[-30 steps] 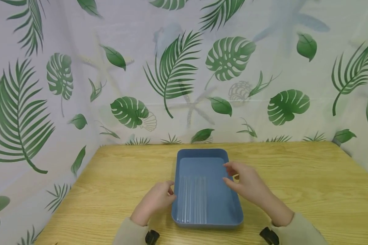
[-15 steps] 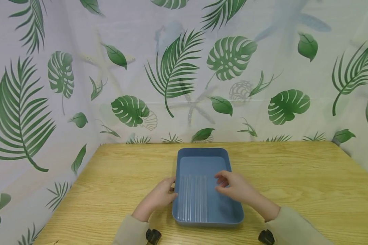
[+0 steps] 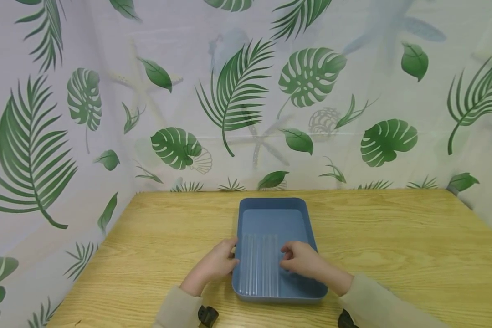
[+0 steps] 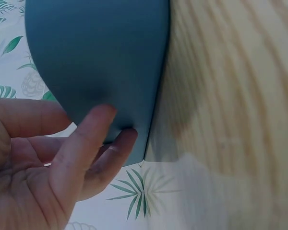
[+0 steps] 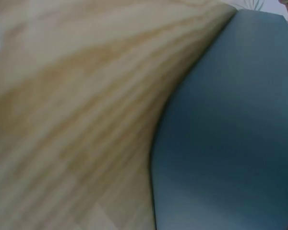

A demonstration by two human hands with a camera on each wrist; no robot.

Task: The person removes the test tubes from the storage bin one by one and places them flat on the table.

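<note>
A blue rectangular tray (image 3: 274,218) rests on the table, its long sides running away from me. Inside, along the left half, lie several clear thin tubes (image 3: 250,269), side by side in two groups; their exact kind is hard to tell. My left hand (image 3: 213,264) touches the tray's outer left wall, and the left wrist view shows its relaxed fingers (image 4: 81,148) against the blue side. Over the tray's right half hovers my right hand (image 3: 305,262), fingers loosely bent just right of the tubes, with nothing visible in them. The right wrist view shows mostly the tray's outer wall (image 5: 225,129).
The wood-grain table (image 3: 393,237) extends on both sides of the tray. Behind it and at the sides hangs a white curtain (image 3: 254,91) printed with green leaves. Each wrist carries a black camera mount, the left mount (image 3: 207,315) showing near the bottom edge.
My right hand has moved left and nearer, from the tray's right rim to beside the tubes. The left hand has come slightly closer against the left wall. The tray and tubes stay put.
</note>
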